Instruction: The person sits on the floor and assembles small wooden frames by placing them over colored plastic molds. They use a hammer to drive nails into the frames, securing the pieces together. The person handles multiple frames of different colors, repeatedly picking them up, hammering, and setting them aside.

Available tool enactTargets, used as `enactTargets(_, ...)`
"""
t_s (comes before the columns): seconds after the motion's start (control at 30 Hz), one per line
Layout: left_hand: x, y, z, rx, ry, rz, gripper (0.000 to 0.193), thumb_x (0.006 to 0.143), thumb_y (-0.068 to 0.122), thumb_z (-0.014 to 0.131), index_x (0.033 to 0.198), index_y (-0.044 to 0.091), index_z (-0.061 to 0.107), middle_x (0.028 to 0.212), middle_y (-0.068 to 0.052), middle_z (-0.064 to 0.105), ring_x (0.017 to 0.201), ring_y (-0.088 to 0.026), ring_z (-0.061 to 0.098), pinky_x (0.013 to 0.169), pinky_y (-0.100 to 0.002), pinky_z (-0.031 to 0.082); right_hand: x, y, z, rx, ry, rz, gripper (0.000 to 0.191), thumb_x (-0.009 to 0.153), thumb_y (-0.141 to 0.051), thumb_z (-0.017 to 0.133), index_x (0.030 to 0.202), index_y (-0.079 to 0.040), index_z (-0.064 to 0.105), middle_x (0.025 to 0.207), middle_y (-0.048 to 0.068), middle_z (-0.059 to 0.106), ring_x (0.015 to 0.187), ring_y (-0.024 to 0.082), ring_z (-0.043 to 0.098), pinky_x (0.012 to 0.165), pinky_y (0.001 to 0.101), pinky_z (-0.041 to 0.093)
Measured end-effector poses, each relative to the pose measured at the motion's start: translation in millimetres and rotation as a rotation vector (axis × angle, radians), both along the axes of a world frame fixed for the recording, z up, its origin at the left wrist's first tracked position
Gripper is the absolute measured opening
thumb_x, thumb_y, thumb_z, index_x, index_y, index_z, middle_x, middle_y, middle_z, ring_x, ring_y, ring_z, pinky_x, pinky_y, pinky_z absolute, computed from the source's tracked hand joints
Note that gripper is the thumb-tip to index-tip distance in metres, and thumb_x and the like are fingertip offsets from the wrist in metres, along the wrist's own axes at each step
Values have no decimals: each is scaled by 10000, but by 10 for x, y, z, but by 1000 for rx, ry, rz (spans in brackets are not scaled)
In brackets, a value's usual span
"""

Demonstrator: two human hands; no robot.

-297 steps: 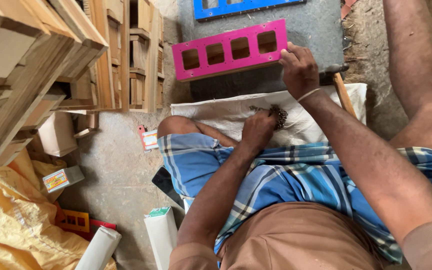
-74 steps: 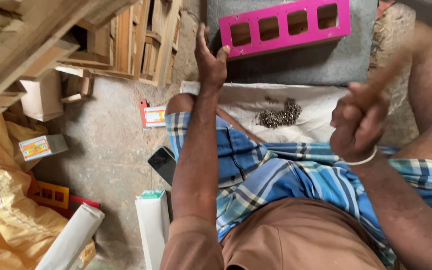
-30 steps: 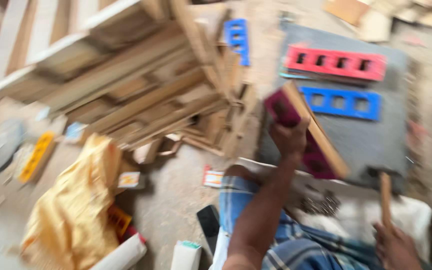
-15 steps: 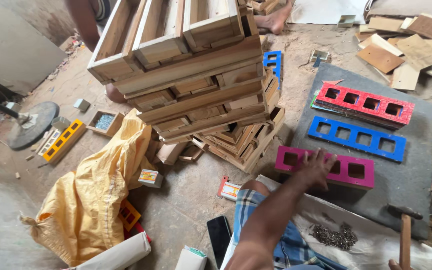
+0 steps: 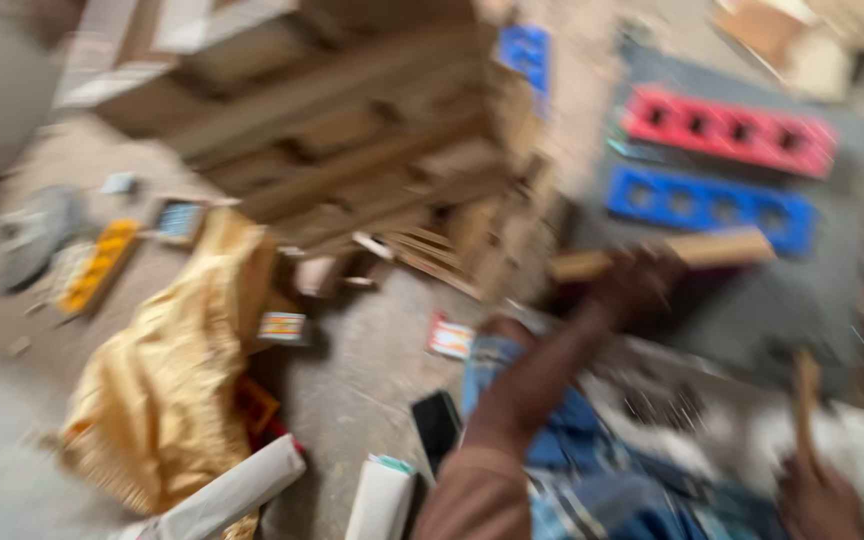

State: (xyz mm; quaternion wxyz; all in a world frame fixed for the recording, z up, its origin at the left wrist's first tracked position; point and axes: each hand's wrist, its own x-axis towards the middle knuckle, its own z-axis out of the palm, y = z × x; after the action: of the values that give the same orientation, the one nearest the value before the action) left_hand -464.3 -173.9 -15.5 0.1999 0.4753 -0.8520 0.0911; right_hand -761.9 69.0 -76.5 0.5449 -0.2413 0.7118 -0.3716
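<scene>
Left hand (image 5: 637,285) raised over the near edge of the dark grey mat (image 5: 812,300), fingers closed round a pale wooden strip (image 5: 667,255) that runs roughly level, its right end over the mat just below the blue frame (image 5: 707,205). Forearm reaches up and right from the lap. Right hand (image 5: 817,500) low at the bottom right corner, partly cut off by the edge, closed on a wooden handle (image 5: 805,400) standing nearly upright; its head cannot be made out.

Whole view smeared by motion blur; fingers and small parts unreadable. Dark patch under the left hand, possibly another frame, cannot tell. A scatter of small dark pieces (image 5: 667,405) on white cloth (image 5: 852,440) by the knee, kind unclear.

On the mat's far side, a red frame (image 5: 732,130) with a row of holes, the blue one just nearer. Bare concrete floor (image 5: 352,380). Stacked wooden frames (image 5: 352,150) left of the mat; yellow sack (image 5: 167,380), white roll (image 5: 227,495), black phone (image 5: 437,425) nearby.
</scene>
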Motion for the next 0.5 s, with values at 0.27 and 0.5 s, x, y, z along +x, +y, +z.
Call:
enactTargets(0.27, -135, -175, -585, 114, -25, 84, 806, 876, 465, 737, 1513, 73, 438, 1456, -127, 506, 1296, -324, 500, 1103, -628, 344, 118, -378, 617, -506, 721, 214, 304, 1097, -295, 573, 1223, -18, 591, 740, 168, 623, 675, 355, 650, 594, 486, 480)
enactTargets(0.5, -101, -158, -525, 192, -96, 110, 767, 919, 449, 699, 1532, 82, 418, 1488, -87, 507, 1337, -271, 478, 1113, -531, 353, 375, -1108, 990, -253, 1110, 620, 288, 1068, -346, 567, 1122, -66, 528, 816, 209, 695, 674, 439, 690, 587, 556, 558)
